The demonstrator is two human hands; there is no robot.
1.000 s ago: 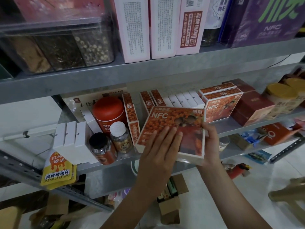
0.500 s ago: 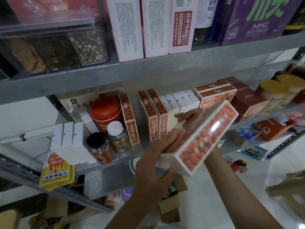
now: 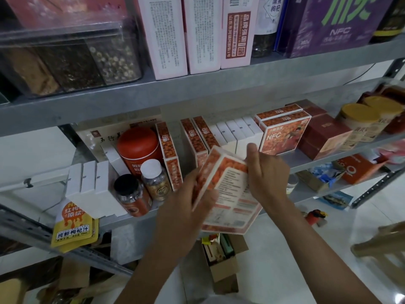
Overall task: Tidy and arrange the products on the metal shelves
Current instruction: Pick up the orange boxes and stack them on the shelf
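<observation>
1. A row of orange boxes already stands upright on the middle shelf. One loose box is still off it, tilted, with the left hand and right hand gripping its sides just in front of the shelf edge.
2. Room looks tight to me: there are only narrow gaps between the standing boxes, and the upper shelf sits low overhead.

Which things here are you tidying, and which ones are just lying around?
Part of the job: the orange box, gripped by the left hand and right hand; the upright orange boxes, white boxes and red tin on the metal shelf.

Just lying about: the cardboard box and small red thing on the floor; the wooden stool.
</observation>
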